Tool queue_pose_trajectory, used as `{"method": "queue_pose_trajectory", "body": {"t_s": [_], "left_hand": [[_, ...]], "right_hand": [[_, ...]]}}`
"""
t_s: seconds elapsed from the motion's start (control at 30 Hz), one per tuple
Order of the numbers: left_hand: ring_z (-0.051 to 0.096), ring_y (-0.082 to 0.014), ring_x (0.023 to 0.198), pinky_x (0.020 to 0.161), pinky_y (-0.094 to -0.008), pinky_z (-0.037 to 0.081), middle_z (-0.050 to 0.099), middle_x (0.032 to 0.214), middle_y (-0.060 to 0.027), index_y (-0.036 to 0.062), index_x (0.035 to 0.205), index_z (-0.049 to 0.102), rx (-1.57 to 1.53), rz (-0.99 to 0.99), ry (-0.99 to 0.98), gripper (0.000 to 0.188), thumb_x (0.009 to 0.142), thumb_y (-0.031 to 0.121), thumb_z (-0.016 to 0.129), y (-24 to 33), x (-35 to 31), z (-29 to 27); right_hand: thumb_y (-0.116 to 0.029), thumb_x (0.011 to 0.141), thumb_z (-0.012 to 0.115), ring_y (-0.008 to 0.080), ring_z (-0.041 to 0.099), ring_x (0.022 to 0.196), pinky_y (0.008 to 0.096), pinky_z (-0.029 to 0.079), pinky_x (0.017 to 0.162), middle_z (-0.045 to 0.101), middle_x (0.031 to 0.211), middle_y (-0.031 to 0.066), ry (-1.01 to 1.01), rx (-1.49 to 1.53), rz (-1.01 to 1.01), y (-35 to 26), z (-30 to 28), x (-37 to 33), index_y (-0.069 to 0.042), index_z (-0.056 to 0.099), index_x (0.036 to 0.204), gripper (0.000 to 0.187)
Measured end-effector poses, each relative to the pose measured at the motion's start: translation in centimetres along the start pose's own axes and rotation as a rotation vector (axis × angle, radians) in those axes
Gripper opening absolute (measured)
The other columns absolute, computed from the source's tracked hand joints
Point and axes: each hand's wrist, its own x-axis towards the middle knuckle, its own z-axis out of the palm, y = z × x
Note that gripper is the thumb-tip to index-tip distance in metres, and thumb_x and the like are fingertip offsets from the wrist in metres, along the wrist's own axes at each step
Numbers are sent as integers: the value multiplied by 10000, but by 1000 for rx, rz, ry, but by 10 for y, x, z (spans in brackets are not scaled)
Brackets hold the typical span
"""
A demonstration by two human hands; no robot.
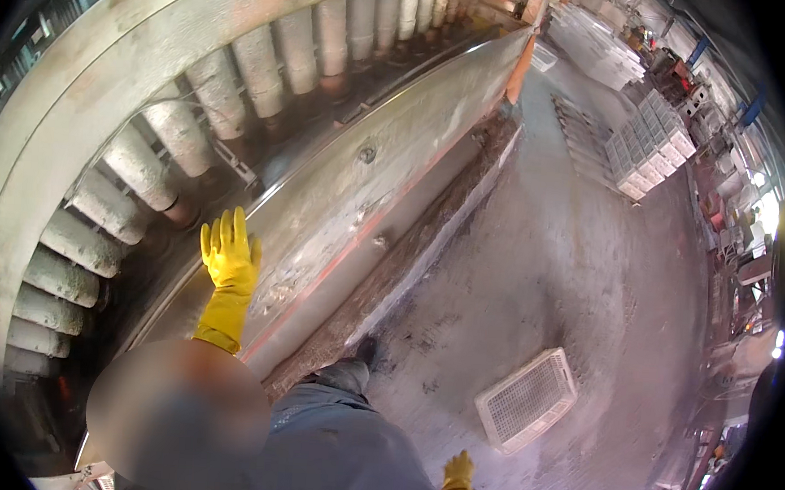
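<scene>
The flat, rubber-gloved left hand (pixel 230 266) is near a stained metal trough (pixel 417 143).

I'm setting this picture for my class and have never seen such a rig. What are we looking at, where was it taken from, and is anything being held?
There is no robot here: a person works in yellow gloves. A wide fisheye camera on the head looks down, so straight edges bend near the rim. The left hand reaches, fingers extended, over a long metal wall, seemingly empty; whether it touches is unclear. Beyond the wall stands a row of thick, pale cylinders. The right hand hangs low, its grip unclear. On the floor lies a pale plastic crate, with stacked white crates farther off.
</scene>
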Motion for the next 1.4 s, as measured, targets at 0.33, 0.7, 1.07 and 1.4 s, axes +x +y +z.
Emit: {"method": "queue_pose_trajectory", "body": {"t_s": [0.33,0.7,1.07,1.4], "left_hand": [[492,-443,1389,1227,-598,309,494,1557,-252,83,1530,528,-108,61,-144,806,800,272,815,101,89,106],[501,-465,1381,1214,-588,314,519,1541,-248,56,1548,490,-89,-11,-166,838,803,270,807,187,155,174],[428,-455,1468,1278,-590,209,479,1576,-260,33,1591,414,285,-380,-139,920,813,292,831,238,159,212],[418,-445,1487,1286,-604,182,508,1566,-235,50,1599,405,268,-450,-124,916,784,169,805,325,248,295]], "right_hand": [[-237,992,744,237,672,1039,355,562,865,696,1175,132,126,588,-355,-188,19,117,-60,662,1352,410],[-189,942,647,396,669,1103,487,542,935,718,1151,213,-225,-689,-82,-111,-10,175,-19,682,1266,368],[-182,878,641,506,635,1126,575,531,928,704,1145,297,137,-820,-424,-207,-192,480,11,687,1227,401],[-370,1101,550,266,633,995,450,556,783,675,1140,51,-71,722,-358,-368,-185,728,-90,654,1260,338]]}}
